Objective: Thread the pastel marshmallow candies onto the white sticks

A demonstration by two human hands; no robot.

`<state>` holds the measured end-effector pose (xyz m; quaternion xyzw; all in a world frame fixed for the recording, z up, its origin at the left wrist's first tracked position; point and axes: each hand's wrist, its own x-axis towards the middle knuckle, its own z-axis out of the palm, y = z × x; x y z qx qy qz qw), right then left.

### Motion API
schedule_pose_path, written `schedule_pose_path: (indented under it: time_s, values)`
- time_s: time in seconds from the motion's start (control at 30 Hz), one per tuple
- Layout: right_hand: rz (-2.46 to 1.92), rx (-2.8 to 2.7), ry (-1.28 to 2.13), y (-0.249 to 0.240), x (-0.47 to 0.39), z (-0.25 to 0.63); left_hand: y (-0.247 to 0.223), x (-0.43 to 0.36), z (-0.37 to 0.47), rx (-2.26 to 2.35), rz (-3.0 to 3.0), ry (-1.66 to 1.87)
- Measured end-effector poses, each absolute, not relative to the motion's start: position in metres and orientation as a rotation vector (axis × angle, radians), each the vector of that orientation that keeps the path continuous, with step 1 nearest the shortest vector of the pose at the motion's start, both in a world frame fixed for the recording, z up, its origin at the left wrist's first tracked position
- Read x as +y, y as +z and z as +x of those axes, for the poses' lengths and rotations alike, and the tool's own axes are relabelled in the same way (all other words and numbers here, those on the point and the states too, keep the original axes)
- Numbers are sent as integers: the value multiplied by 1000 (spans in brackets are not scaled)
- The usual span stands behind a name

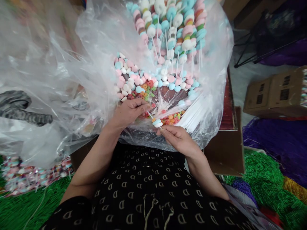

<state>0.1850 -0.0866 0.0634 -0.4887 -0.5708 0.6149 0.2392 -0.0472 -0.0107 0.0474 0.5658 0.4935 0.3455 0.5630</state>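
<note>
Between my hands is a thin white stick threaded with an orange gummy ring and blue and white marshmallow discs (pixel 157 123). My right hand (pixel 178 137) is closed, pinching the stick just below the discs. The fingers of my left hand (pixel 130 110) are pinched at the stick's upper end. A small red gummy ring (pixel 153 105) shows at the left fingertips; whether they grip it is unclear. Loose gummy rings (pixel 146 91) lie behind the left hand. Beyond them are pink, white and blue marshmallow discs (pixel 130 76). A bundle of white sticks (pixel 194 111) rests right of the rings.
Finished marshmallow skewers (pixel 177 32) are piled at the back of the clear plastic sheet (pixel 96 54). More wrapped skewers (pixel 31 175) lie lower left. An open cardboard box (pixel 225 147) is at right, near green shiny strands (pixel 266 182) and closed cartons (pixel 273 92).
</note>
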Motion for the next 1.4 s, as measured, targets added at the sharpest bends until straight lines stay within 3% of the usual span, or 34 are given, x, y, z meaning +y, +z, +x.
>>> schedule_pose_path:
  time_s: [0.27,0.47,0.6,0.77,1.1,1.3,1.4]
  values:
    - [-1292,-1294,1666,42,-89,155,28,-24,-24,1001,1004,982]
    - [-1311,-1200,1569,46,-75,160,34,-2,-48,1374,1625,1081]
    - [-1259,-1118,1494,54,-65,164,34,27,-55,1762,2100,796]
    - [-1245,-1100,1515,52,-66,160,30,38,-44,1870,2189,515]
    - [-1287,-1116,1544,45,-65,161,35,21,-84,1730,1733,1209]
    - [-1359,-1372,1337,43,-47,151,18,35,-92,1860,1972,812]
    - [-1403,-1608,1099,43,-20,138,15,36,-90,1830,1938,919]
